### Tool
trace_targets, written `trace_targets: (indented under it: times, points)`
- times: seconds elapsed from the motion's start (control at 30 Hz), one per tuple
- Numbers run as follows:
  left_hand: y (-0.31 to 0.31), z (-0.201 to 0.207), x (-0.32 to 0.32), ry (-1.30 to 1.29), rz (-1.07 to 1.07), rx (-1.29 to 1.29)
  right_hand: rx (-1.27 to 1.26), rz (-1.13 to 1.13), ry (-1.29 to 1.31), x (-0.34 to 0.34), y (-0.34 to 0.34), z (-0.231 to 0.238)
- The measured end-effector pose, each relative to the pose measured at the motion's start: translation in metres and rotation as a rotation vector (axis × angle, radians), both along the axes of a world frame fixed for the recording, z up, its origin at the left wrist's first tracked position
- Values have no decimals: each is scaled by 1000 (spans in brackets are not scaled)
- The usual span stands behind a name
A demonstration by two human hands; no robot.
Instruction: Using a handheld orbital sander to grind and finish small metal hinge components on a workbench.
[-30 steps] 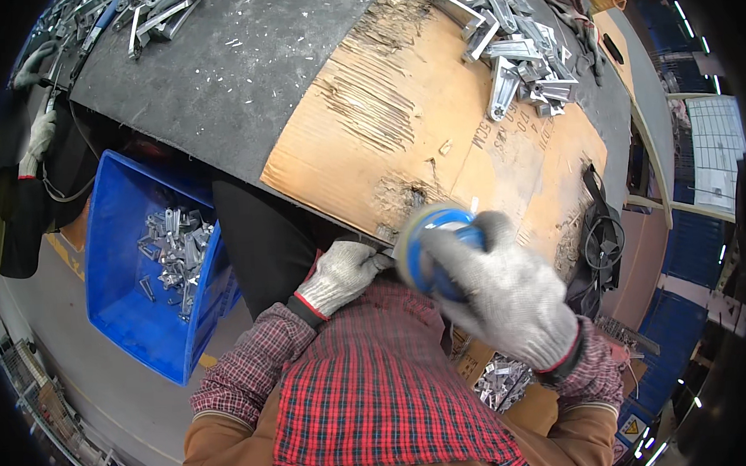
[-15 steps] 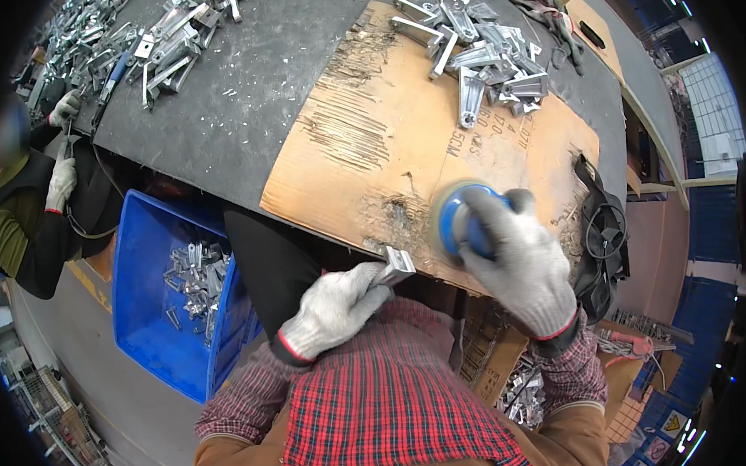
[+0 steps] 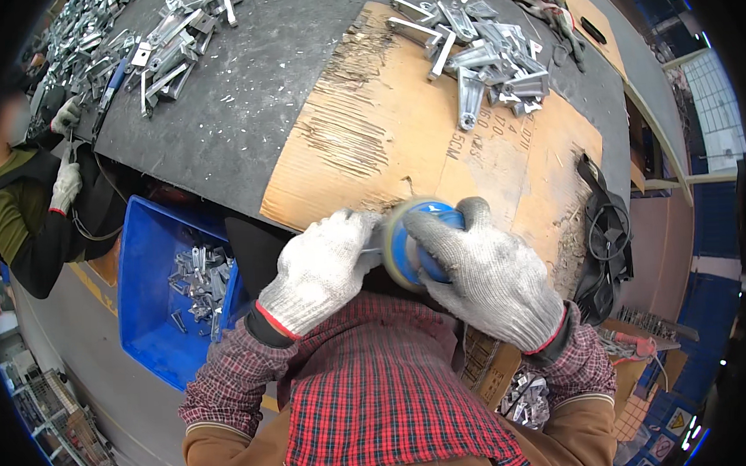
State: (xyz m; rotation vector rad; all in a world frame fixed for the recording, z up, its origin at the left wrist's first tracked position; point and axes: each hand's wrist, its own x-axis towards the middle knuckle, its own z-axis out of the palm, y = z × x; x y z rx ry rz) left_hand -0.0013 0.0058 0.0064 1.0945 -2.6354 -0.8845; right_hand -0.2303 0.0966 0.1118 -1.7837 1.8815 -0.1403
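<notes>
My left hand (image 3: 318,264), in a grey-white knit glove with a red cuff edge, grips a small silver metal bracket (image 3: 372,256), mostly hidden by the fingers. Wrapped round a blue palm sander with a round pad (image 3: 407,241) is my gloved right hand (image 3: 491,269). The pad's face is turned toward the left hand and meets the bracket, or comes very close to it; the exact contact is hidden. Both hands are over the near edge of a worn cardboard sheet (image 3: 420,160). A pile of silver brackets (image 3: 486,53) lies at the sheet's far side.
A blue bin (image 3: 148,318) with metal parts stands at the left below the dark table (image 3: 243,122). More brackets (image 3: 173,50) are heaped at the far left. A black strap bundle (image 3: 604,239) lies right. A co-worker's gloved hands (image 3: 67,180) work at far left.
The sander has come left and down off the cardboard to the bracket. My left hand has risen slightly, turning the bracket toward the pad.
</notes>
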Motion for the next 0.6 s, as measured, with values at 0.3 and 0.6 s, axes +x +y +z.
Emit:
trace_targets:
  times: [0.3,0.6]
  points:
    - [-8,1,-1,-18,6,84,13,76,28,-3,-11,-5]
    - [-7,-1,-2,66,1,46,-69,60,50,-9,-13,-9]
